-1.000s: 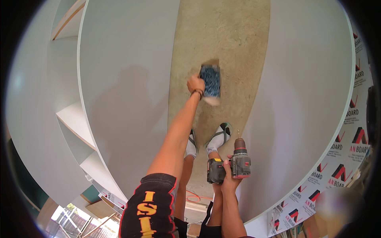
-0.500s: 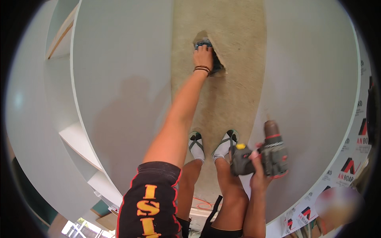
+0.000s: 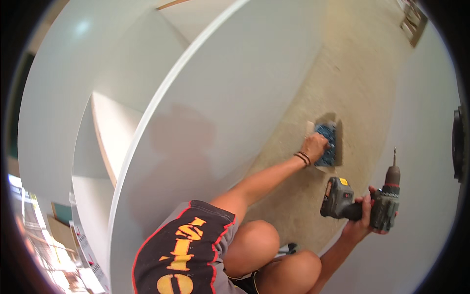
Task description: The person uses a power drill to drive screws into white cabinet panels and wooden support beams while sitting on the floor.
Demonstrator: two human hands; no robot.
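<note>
The left hand point(image 3: 313, 145) dips curled fingers into a small clear box of blue screws point(image 3: 327, 143), seemingly pinching some; the right hand point(image 3: 363, 220) grips a grey cordless drill point(image 3: 364, 202).

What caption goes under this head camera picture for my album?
Crouching between white panels, the left hand reaches into a box of blue screws on the floor while the right hand holds a drill.

One head-worn fisheye view looks steeply down (edges bending) along outstretched arms at the floor point(image 3: 372, 73), close.

Furniture-assembly site, large white cabinet panels point(image 3: 235, 88), shelving point(image 3: 110, 132), carpet floor point(image 3: 362, 83)
</note>
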